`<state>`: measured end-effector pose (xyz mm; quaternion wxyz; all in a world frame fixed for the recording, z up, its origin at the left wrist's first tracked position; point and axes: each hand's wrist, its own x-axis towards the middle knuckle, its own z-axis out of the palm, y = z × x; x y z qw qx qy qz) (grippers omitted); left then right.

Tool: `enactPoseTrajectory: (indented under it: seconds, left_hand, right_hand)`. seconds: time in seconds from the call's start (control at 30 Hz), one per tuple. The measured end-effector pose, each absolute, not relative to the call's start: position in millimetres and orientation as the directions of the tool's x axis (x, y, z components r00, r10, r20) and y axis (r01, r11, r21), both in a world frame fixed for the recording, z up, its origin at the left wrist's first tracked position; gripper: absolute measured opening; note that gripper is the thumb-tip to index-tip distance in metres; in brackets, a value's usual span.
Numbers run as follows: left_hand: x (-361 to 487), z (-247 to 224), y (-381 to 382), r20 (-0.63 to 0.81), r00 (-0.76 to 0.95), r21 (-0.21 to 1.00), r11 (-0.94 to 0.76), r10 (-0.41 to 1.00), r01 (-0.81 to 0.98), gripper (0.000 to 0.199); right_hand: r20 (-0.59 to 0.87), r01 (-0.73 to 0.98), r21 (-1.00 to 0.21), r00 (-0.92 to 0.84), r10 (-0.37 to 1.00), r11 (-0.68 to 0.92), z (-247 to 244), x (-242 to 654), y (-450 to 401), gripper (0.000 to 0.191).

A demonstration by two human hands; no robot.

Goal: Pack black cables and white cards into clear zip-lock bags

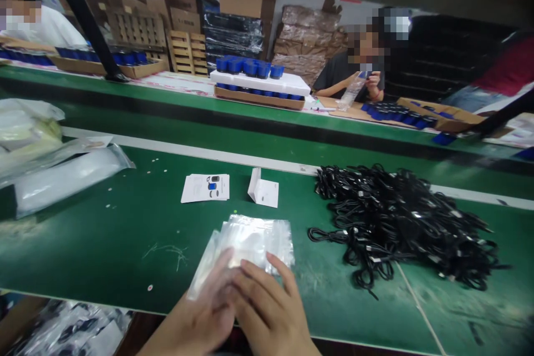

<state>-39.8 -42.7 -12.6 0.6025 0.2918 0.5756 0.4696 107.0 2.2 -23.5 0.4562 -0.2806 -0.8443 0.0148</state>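
Note:
My left hand (200, 306) and my right hand (267, 308) are together at the near edge of the green workbench (117, 245). Both rest on a small stack of transparent zip bags (254, 242) and seem to hold it, though my left hand is blurred. Beyond the bags lie a small stack of printed white leaflets (205, 188) and a folded white card (263, 192). A large tangled heap of black cables (400, 222) sits to the right of my right hand, not touching it.
Large white plastic bags (67, 178) lie at the bench's left. Behind it runs a green conveyor belt (233, 125). Past that, blue-capped items stand on a white foam box (250, 80). A co-worker (354, 64) holds a transparent bottle. Another person (37, 22) stands far left.

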Motion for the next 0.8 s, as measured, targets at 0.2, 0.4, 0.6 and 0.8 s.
enactPoseTrajectory:
  seconds: [0.2,0.4,0.6,0.8]
  left_hand:
    - [-20.1,-14.8,-2.7,-0.436,-0.181,0.862,0.352,0.882,-0.364,0.036]
    - [-24.2,-24.9,-4.9,-0.288,-0.266,0.957,0.269,0.920,-0.105,0.029]
    - [-48.0,-21.5,-15.6,0.185,-0.543,0.934,0.025,0.819,0.356,0.039]
    - [-46.5,-9.9,-26.5,0.322,0.030,0.621,-0.235,0.946,0.748,0.019]
  right_hand:
    - [0.423,0.376,-0.848,0.054,0.905,0.374,-26.1,121.2,-4.1,0.022]
    - [-0.173,-0.218,-0.959,-0.068,0.983,-0.184,-25.1,112.6,-2.5,0.041]
    - [-0.134,-0.151,-0.978,-0.054,0.989,-0.141,-24.3,107.7,2.2,0.035]
    - [-0.068,-0.009,-0.998,-0.123,0.990,-0.070,-29.9,103.3,3.4,0.030]
